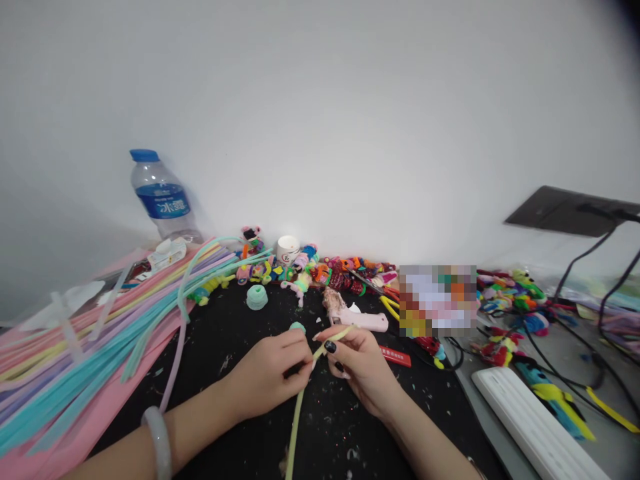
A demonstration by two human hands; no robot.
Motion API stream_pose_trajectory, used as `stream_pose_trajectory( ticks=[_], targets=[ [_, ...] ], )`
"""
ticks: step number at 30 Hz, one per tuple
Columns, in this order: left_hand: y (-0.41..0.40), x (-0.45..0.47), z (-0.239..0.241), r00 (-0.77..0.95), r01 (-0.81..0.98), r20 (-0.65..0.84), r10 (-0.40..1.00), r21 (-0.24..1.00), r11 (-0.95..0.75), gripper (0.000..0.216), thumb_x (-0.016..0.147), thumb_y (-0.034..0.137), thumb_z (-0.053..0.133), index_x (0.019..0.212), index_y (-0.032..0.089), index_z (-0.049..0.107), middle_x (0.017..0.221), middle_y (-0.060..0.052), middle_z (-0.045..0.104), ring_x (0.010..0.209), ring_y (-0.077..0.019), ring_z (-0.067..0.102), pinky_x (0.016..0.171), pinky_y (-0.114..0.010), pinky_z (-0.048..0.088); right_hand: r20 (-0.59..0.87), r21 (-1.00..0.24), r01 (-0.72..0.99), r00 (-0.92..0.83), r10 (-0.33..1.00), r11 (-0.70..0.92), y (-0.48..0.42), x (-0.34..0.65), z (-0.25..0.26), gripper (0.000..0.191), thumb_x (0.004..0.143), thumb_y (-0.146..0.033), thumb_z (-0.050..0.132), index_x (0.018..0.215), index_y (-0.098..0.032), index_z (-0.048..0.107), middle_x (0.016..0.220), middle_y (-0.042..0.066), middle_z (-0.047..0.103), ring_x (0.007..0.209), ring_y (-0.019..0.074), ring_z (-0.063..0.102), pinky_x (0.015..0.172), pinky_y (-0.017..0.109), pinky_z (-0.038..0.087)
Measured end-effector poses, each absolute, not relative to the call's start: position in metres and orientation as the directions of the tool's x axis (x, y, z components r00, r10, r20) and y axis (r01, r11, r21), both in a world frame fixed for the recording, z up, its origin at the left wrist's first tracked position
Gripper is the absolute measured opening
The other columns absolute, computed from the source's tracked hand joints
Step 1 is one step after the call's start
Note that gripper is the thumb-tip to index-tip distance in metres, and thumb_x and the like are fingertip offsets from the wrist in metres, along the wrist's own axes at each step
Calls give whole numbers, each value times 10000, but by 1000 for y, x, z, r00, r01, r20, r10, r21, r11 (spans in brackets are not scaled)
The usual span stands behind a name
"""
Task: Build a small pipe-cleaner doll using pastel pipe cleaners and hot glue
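Observation:
A pale yellow pipe cleaner [296, 427] runs up from the lower edge to the fingers of both hands. My left hand [275, 370] is closed, its fingertips pinching the strip. My right hand [359, 363], with dark nail polish, pinches the strip's upper part between thumb and fingers. A bit of mint-green fuzzy material [297, 327] shows just behind my left knuckles; whether I touch it is hidden. Farther back on the black mat [225, 407] sits a mint-green coiled piece [257, 298]. Beyond my right hand lies a pink glue gun [363, 320] with a crusted nozzle.
Bundled pastel pipe cleaners [100, 333] spread over the left side, near a leaning water bottle [163, 200]. Colourful fuzzy figures [340, 273] and a paper cup [288, 249] line the wall. A red label strip [396, 357], white power strip [530, 420] and black cables [565, 267] lie right.

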State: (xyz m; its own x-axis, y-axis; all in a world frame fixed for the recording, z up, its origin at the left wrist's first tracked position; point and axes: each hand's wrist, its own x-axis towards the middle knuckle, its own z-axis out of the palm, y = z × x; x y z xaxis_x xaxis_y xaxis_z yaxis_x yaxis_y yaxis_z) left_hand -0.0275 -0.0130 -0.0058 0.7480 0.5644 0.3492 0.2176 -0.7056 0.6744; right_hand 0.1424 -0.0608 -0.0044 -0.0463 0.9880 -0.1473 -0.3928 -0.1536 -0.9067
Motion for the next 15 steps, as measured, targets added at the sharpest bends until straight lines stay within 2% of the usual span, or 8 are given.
stream_pose_trajectory(
  ticks=[3,6,8,10,12,15],
  targets=[
    [-15,-27,-6,769,224,340,541,649,-727,202,821,149,450,667,191,574,663,-16,480,614,-137,442,561,-238,315,-149,-891,-423,-66,987,-163,-62,141,-4,161,666,-293,729,655,-154,648,477,-63,418,425,51,247,401,194,162],
    [-18,-24,-2,769,199,250,588,781,-592,188,826,202,474,658,180,556,655,-5,476,582,-118,439,539,-221,328,-143,-866,-462,-139,980,-192,-62,143,-4,188,707,-315,703,685,-144,626,483,-69,404,425,45,219,406,194,152],
    [-19,-22,0,789,177,85,609,917,-357,208,848,285,466,699,173,560,591,18,464,496,-95,431,476,-205,320,-144,-853,-476,-175,974,-212,-61,146,-3,196,722,-322,694,720,-142,617,502,-70,407,429,41,204,411,191,144],
    [-20,-20,0,822,147,-89,563,987,-58,281,868,362,428,730,160,566,497,45,444,384,-69,394,397,-188,274,-148,-844,-485,-203,968,-230,-61,149,-1,204,727,-330,691,731,-145,604,517,-71,401,431,39,191,415,190,135],
    [-21,-18,-2,850,107,-184,493,978,182,332,868,399,421,712,143,563,451,46,469,311,-46,359,344,-176,214,-146,-835,-494,-227,963,-242,-62,151,0,206,732,-334,685,730,-148,596,535,-67,403,432,38,198,415,190,132],
    [-20,-18,-3,848,53,-235,474,930,365,313,827,407,503,662,143,530,514,2,589,277,-24,356,304,-162,162,-141,-835,-492,-239,961,-245,-62,152,-1,186,754,-331,660,777,-155,605,586,-57,421,434,35,222,406,182,136]
  ],
)
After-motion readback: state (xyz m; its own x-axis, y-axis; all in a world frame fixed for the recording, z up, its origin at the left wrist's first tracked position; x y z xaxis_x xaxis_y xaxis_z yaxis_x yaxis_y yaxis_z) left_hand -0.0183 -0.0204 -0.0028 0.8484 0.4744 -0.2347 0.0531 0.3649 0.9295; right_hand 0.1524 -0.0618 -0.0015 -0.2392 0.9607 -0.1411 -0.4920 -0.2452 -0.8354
